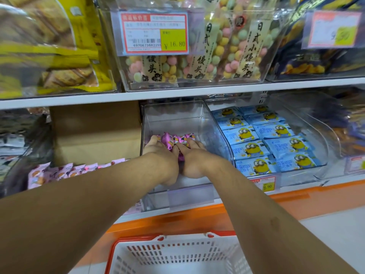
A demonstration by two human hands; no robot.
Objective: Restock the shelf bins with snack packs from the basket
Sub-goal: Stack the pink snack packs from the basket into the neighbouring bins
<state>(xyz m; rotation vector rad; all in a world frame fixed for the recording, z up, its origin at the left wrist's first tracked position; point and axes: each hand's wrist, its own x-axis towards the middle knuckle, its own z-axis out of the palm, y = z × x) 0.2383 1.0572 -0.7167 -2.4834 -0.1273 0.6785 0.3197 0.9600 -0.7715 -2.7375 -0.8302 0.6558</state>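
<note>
A clear plastic bin (pixel 197 113) sits on the lower shelf, mostly bare inside. Both my hands reach into it together. My left hand (pixel 158 153) and my right hand (pixel 192 159) press side by side around a bunch of small pink snack packs (pixel 175 140), which stick out past my fingertips toward the back of the bin. The white basket with a red rim (pixel 173 254) stands on the floor below my arms; what I see of its inside holds no packs.
Right of the bin is a clear bin of blue cartoon biscuit packs (pixel 276 143). A cardboard box (pixel 94 131) stands to the left, with pale pink packs (pixel 65 172) in front. The shelf above (pixel 177 93) holds bins of coloured ball snacks and yellow cracker bags.
</note>
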